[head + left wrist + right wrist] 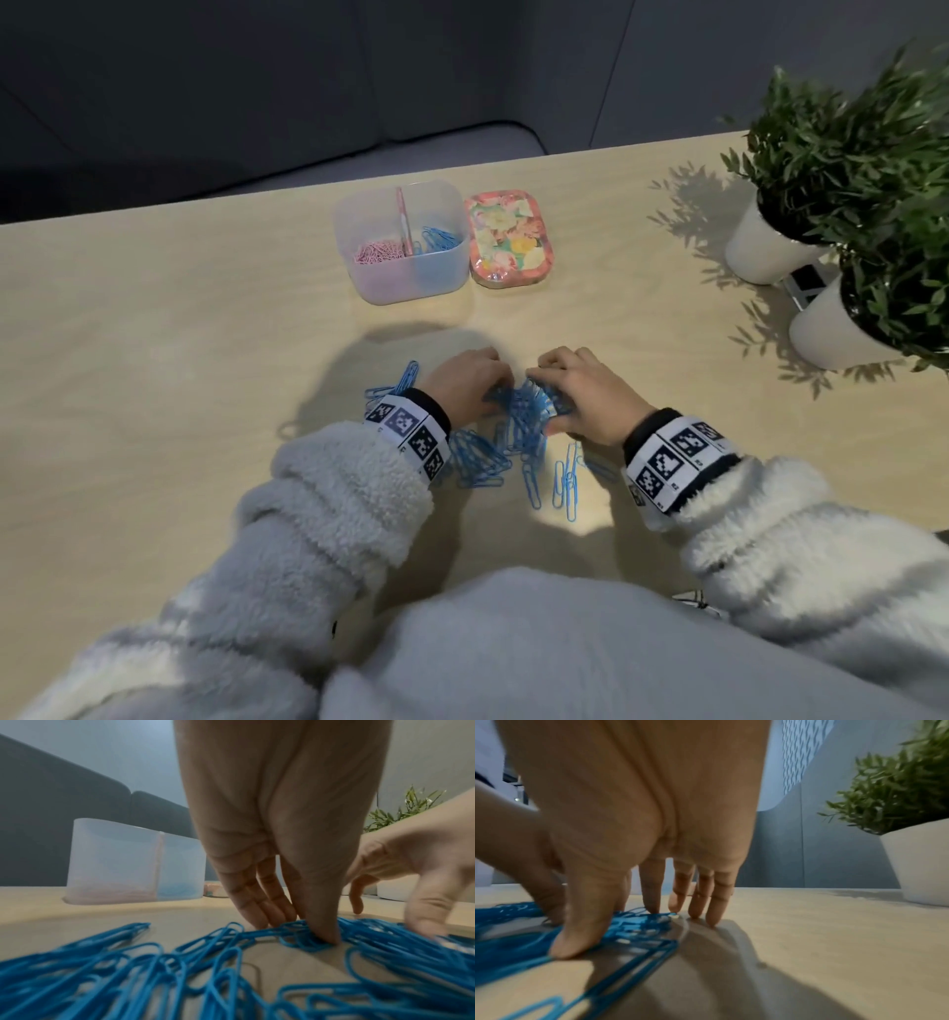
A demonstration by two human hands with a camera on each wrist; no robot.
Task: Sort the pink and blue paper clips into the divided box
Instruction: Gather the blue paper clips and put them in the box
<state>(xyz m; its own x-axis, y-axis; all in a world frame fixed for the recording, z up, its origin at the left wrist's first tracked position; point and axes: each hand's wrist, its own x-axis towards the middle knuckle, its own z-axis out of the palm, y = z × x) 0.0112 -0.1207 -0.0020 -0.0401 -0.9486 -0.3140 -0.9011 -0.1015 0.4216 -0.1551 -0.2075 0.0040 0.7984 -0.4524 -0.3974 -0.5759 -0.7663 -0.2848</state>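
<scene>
Left hand (470,383) and right hand (585,393): fingers straight, fingertips pressing blue clips (518,426) near worktop (154,360) front edge. Divided box (403,241), floral tin (506,236) toward rear edge.

The left hand (464,383) hides part of the blue clip pile (518,411); right plant pots (842,329) are cropped.

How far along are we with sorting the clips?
Pink looks done: the pink clips lie in the box's left compartment, none visible on the table. A few blue ones are in the right compartment. In hand: left hand and right hand gather the blue pile. Left: moving that pile in.
</scene>
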